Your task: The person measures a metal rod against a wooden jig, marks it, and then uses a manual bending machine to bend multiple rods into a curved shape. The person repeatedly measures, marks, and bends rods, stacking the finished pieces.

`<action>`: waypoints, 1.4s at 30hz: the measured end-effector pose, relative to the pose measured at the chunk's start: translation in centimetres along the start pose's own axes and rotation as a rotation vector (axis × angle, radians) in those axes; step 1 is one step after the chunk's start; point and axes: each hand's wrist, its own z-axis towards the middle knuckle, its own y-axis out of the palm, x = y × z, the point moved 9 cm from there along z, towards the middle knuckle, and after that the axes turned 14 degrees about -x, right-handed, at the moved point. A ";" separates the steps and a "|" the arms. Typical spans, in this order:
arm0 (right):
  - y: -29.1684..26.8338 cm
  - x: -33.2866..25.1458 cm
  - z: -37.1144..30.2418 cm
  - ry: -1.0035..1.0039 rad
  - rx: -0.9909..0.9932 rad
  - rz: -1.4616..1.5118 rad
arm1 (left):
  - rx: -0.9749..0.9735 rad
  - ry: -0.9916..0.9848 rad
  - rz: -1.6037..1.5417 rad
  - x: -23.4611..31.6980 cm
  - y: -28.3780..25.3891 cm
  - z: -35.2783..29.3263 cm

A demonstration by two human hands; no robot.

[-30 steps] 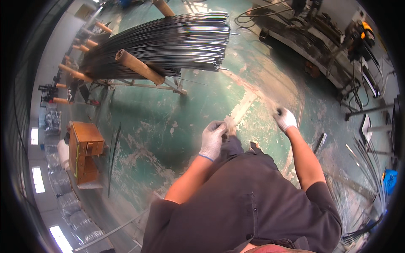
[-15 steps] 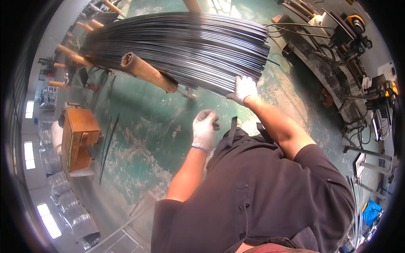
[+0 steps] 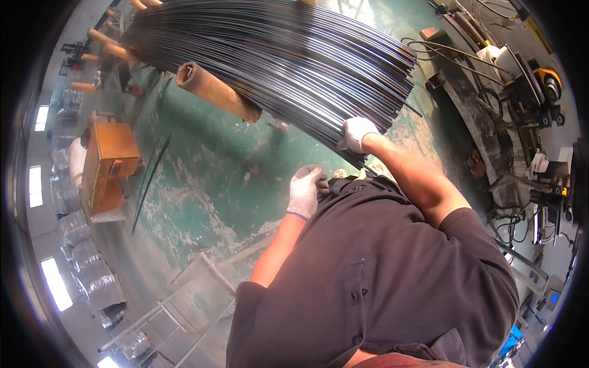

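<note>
A wide bundle of long thin black rods (image 3: pixel 270 55) spans the upper part of the view, its ends fanned out toward the right. At the near edge of these ends, my right hand (image 3: pixel 358 134) in a white glove is closed on rods; its fingertips are partly hidden among them. A few rod ends pass below it toward my waist. My left hand (image 3: pixel 307 189), gloved in white with dark grey fingers, hangs in front of my body with its fingers curled in. It is apart from the rods, and whatever it may hold is hidden.
A brown cardboard-like tube (image 3: pixel 218 92) stands up at the bundle's near side. To the left is an orange-brown wooden cabinet (image 3: pixel 116 144), with thin dark strips (image 3: pixel 152 178) on the green floor. Machinery (image 3: pixel 491 98) lines the right side. A metal frame (image 3: pixel 202 264) stands lower left.
My right hand has closed on rods at the near edge, and their ends now reach closer to my waist. My left hand has shifted slightly right, still curled. The view has turned a little.
</note>
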 end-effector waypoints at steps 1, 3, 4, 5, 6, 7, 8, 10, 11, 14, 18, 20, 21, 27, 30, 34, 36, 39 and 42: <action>-0.5 0.0 -0.1 0.044 -0.077 -0.021 | -0.003 0.035 0.033 0.8 0.1 0.4; -0.9 0.6 0.0 0.029 -0.091 -0.010 | 0.010 0.088 0.074 2.5 0.4 1.7; -1.2 1.0 0.0 0.035 -0.079 -0.001 | 0.033 0.101 0.080 3.2 0.3 2.2; -1.2 0.6 -0.3 0.041 -0.078 0.000 | 0.063 0.108 0.073 3.6 -0.2 2.2; -1.4 0.2 -0.6 0.046 -0.077 0.001 | 0.070 0.131 0.052 4.1 -0.4 2.1; -1.6 -0.1 -0.9 0.048 -0.081 -0.006 | 0.077 0.139 0.036 4.1 -0.6 2.2; -2.0 -0.1 -1.2 0.050 -0.082 0.000 | 0.082 0.143 0.032 4.2 -0.5 2.3; -2.2 0.1 -1.3 0.044 -0.061 0.004 | 0.100 0.131 0.044 4.0 -0.4 2.4; -2.3 0.2 -1.3 0.038 -0.039 0.002 | 0.098 0.119 0.045 3.6 -0.3 2.5; -2.1 0.5 -1.5 0.032 -0.135 0.237 | 0.092 0.083 0.054 2.0 -0.5 3.0; -0.1 2.1 -0.2 -0.087 -0.298 0.670 | 0.069 0.054 0.057 0.9 -0.3 3.6; -0.6 2.3 0.1 -0.103 -0.262 0.606 | 0.063 0.053 0.055 1.2 -0.2 3.8; -1.0 2.1 -0.1 -0.111 -0.246 0.572 | 0.069 0.054 0.059 1.5 -0.2 3.9; -3.6 -0.3 -2.1 0.026 -0.067 0.093 | 0.073 0.070 0.084 3.0 -0.7 4.3; -2.3 0.4 -1.4 -0.053 -0.080 0.307 | 0.060 0.071 0.097 3.1 -0.9 4.4; -0.1 1.6 -0.6 -0.166 -0.239 0.812 | 0.035 0.060 0.093 2.8 -1.2 5.0; 0.4 1.7 -0.5 -0.268 -0.254 0.902 | 0.021 0.053 0.106 3.0 -1.0 5.3; 0.4 1.1 -1.1 -0.244 -0.236 1.003 | -0.011 0.064 0.119 3.6 -0.6 6.2; -1.3 0.1 -3.8 -0.110 -0.234 0.818 | -0.056 0.060 0.083 4.2 -0.7 8.4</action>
